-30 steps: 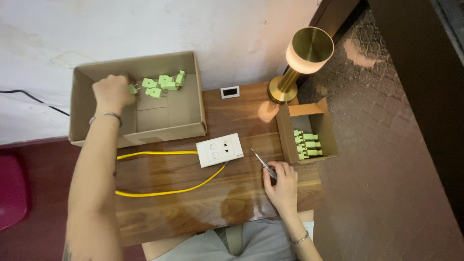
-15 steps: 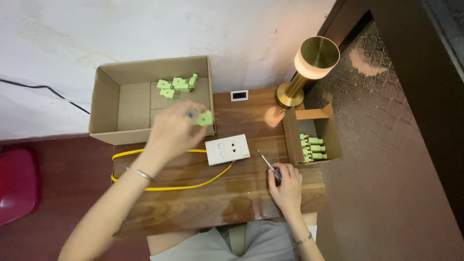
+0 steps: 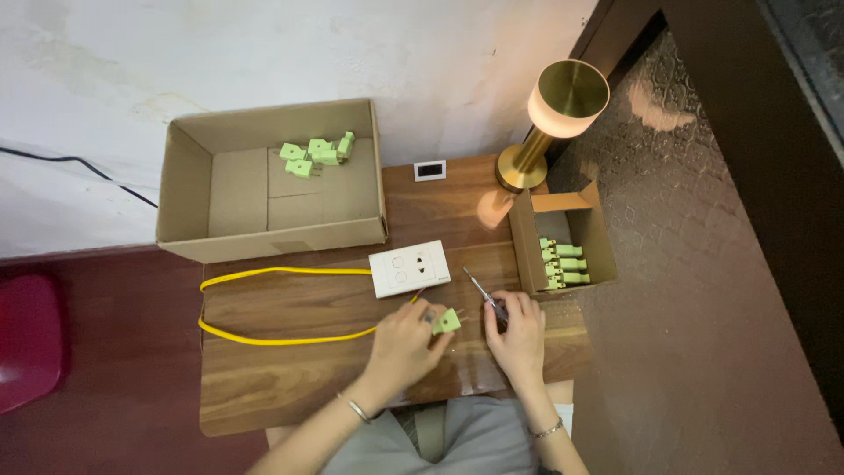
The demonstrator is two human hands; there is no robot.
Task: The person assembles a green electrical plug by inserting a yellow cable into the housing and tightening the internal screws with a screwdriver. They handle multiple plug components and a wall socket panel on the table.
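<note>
The left hand [image 3: 403, 339] is resting low on the wooden counter [image 3: 290, 387], its fingers grasping a small green plug [image 3: 446, 320] at the fingertips, just in front of the white socket plate [image 3: 409, 268]. The right hand [image 3: 517, 330] is lying just beside it, fingers clenched around a small screwdriver [image 3: 485, 295] whose tip is pointing up and away toward the socket plate. A yellow cable [image 3: 264, 303] is looping across the counter from the left to the left hand. A large cardboard box [image 3: 189, 189] at the back left is holding a few more green plugs [image 3: 312, 156]. A smaller box [image 3: 527, 246] on the right is holding a row of green plugs, and a brass lamp [image 3: 549, 114] is standing behind it.
</note>
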